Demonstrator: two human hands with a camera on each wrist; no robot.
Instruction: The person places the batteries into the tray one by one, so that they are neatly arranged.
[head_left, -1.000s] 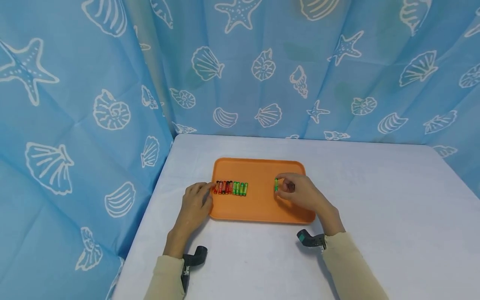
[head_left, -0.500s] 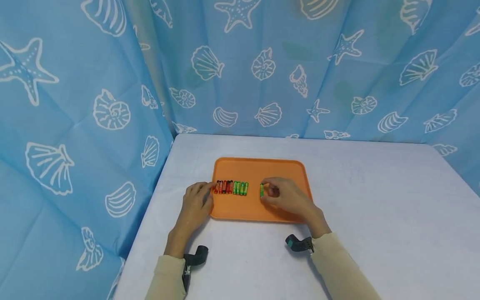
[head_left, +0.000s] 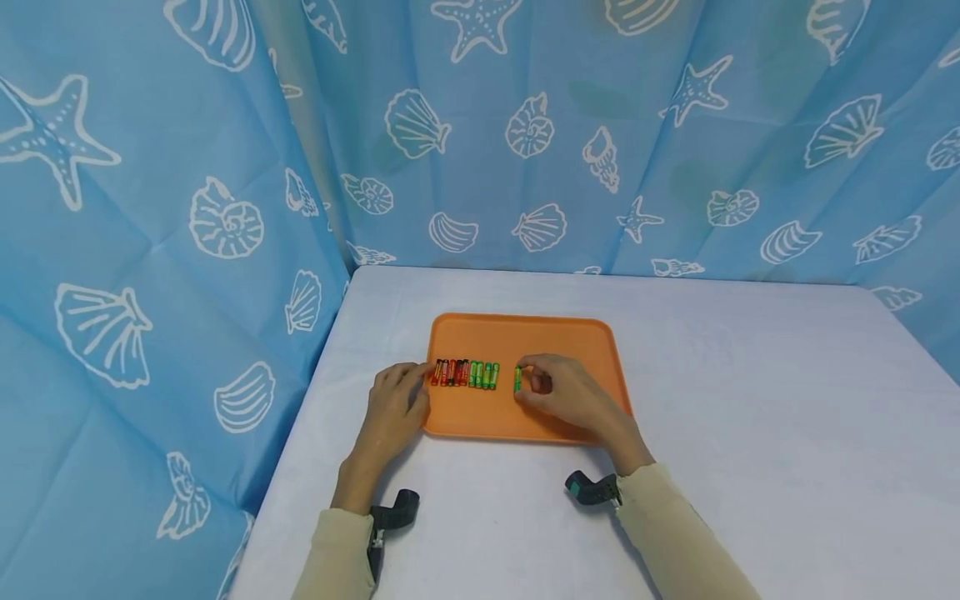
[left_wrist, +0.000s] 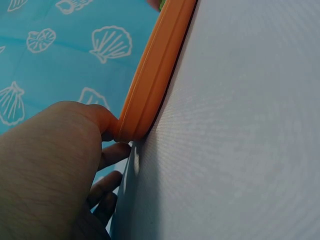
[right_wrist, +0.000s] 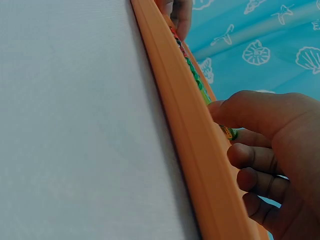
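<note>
On an orange tray [head_left: 480, 418] lies a row of small batteries, upright side by side as seen from above. Several red batteries [head_left: 452, 372] form its left part and several green batteries [head_left: 483, 375] its right part. My right hand [head_left: 566, 393] pinches one more green battery [head_left: 517, 379] between thumb and index finger, a short gap right of the row. Its end also shows in the right wrist view. My left hand [head_left: 393, 404] rests at the tray's left edge, index fingertip by the outermost red battery. In the left wrist view its thumb [left_wrist: 102, 119] touches the tray corner.
The tray sits on a white-covered table [head_left: 495, 517]. A blue curtain [head_left: 480, 150] with shell and starfish prints hangs behind and along the left side. Dark wrist cameras stick out from both wrists, just below the tray.
My right hand has moved left over the tray with the green battery, from near the right side to close beside the row. The left hand and the row have stayed put.
</note>
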